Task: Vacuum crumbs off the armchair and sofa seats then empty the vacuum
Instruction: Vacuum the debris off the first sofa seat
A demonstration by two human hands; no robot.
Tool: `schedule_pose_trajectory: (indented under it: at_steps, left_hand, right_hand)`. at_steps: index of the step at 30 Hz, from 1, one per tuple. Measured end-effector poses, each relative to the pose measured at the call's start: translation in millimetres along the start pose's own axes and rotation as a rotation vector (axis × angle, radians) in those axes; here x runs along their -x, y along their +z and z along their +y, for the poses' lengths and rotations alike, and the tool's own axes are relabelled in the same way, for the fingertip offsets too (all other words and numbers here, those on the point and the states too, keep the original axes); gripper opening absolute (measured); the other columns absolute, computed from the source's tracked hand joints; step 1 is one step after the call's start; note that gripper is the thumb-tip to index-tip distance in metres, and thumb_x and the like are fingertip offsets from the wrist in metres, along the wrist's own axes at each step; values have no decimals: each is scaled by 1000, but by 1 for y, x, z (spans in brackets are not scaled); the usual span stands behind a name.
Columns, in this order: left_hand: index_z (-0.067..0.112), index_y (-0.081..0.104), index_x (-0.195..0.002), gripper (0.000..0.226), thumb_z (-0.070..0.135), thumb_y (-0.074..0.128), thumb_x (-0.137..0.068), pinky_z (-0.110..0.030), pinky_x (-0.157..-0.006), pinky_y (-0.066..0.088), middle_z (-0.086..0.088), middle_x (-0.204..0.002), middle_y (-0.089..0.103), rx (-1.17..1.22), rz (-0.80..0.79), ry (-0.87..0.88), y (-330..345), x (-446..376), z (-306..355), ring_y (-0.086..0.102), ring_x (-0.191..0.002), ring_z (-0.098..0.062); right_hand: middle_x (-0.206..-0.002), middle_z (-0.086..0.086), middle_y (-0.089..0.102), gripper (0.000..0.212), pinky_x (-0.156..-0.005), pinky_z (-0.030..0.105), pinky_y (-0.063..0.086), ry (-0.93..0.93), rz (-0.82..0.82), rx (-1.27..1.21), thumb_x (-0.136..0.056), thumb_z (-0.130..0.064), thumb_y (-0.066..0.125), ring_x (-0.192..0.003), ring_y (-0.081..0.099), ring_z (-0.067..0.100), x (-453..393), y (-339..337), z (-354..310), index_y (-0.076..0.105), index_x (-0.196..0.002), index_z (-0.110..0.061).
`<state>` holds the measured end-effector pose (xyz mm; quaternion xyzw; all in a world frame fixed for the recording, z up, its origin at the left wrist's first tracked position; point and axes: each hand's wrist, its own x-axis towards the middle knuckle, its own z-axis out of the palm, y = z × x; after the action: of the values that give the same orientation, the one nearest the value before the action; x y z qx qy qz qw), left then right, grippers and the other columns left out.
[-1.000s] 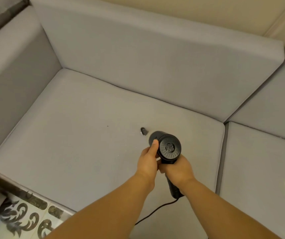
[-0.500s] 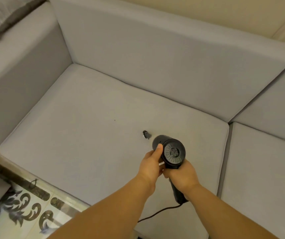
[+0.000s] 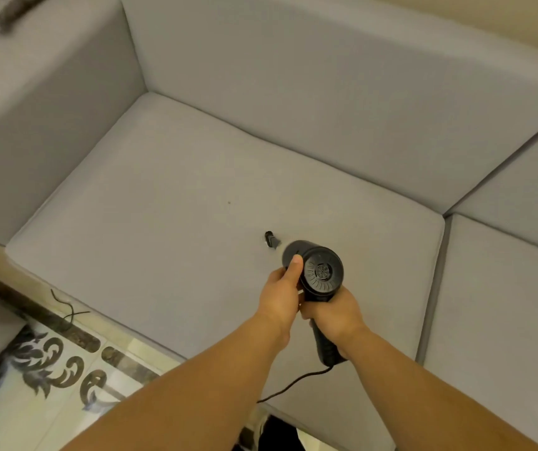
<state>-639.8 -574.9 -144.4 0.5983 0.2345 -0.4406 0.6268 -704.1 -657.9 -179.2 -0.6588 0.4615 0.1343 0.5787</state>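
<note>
Handheld vacuum (image 3: pixel 318 271), black, sits near the middle of what I see, held over the grey seat cushion (image 3: pixel 170 242) of the sofa. My right hand (image 3: pixel 336 315) has its fingers wrapped round the vacuum's handle, which runs down and out past my wrist. My left hand (image 3: pixel 282 292) steadies the motor body from the side, fingers curled against it and the thumb laid up along the housing. I am looking at the round vented rear cap of the vacuum, so most of the barrel is hidden behind it. The narrow nozzle tip (image 3: pixel 269 238) shows just beyond the body, low against the cushion fabric; I cannot tell whether it actually touches. A small dark speck (image 3: pixel 229 202) lies on the cushion, up and to the left of the nozzle and apart from it. A black power cord (image 3: pixel 293 384) leaves the bottom of the handle and trails down over the cushion's front edge.

The back cushion (image 3: pixel 326 102) stands behind the seat, the armrest (image 3: pixel 43 102) closes off the left side, and a second seat cushion (image 3: pixel 502 320) adjoins on the right, with a few pale flecks on it. Below the sofa's front edge I see patterned floor tile (image 3: pixel 59 369) with dark scrollwork, and a thin loose black wire (image 3: pixel 71 312) lies on it.
</note>
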Motion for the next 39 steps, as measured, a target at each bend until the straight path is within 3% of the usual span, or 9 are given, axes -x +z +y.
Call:
schedule_pose_trajectory:
  at_steps: [5,13,16,19,23,27,34,39]
  left_hand:
    - [13,53,-122,44,46,51,-93,-24,-61,49,-6,-104,67,51,25,1,-27,14,5,66,-88,-18]
    - [16,53,-120,43,49,50,-92,-32,-78,52,-4,-106,66,44,45,24,-43,28,-3,66,-95,-21]
    - [16,54,-120,42,47,48,-94,-29,-70,50,-6,-107,67,72,64,6,-58,31,-4,66,-94,-22]
    - [15,55,-122,43,46,49,-94,-26,-66,49,-6,-109,67,58,32,-11,-63,29,-7,66,-95,-21]
    - [15,57,-125,45,46,49,-94,-28,-72,52,-7,-112,67,43,-52,-34,-47,27,-7,65,-100,-23]
    - [15,57,-123,44,47,48,-94,-30,-76,52,-7,-113,66,31,-70,-27,-36,26,-3,65,-99,-23]
    - [19,56,-117,36,45,48,-95,-27,-74,50,-5,-109,66,74,110,64,-60,30,5,64,-97,-20]
    - [16,56,-124,42,45,45,-95,-34,-89,50,-8,-117,64,82,153,50,-61,29,-5,61,-108,-25]
  right_hand:
    - [-83,10,71,34,-78,49,58,0,-51,77,-61,-2,68,-76,64,29,12,19,-9,67,-92,-16]
    - [-82,9,72,32,-76,46,57,-6,-36,116,-60,-2,69,-74,64,28,32,32,-9,68,-90,-15]
    - [-81,6,72,32,-71,40,56,0,-53,121,-62,-2,69,-72,63,24,37,47,-7,68,-91,-15]
    - [-82,4,72,33,-69,36,55,19,-15,108,-62,-4,69,-74,65,24,39,53,1,68,-93,-16]
    - [-83,1,72,34,-63,31,50,28,91,106,-63,-6,70,-76,65,21,39,41,6,68,-94,-20]
    - [-83,1,73,33,-64,33,52,15,119,99,-63,-7,70,-77,66,22,37,30,3,68,-93,-19]
    - [-85,1,73,34,-65,31,51,-29,-34,111,-62,-8,69,-77,65,22,35,59,-14,69,-94,-19]
    - [-83,0,71,33,-61,28,46,-28,-53,172,-64,-10,69,-76,63,20,34,61,-9,69,-95,-21]
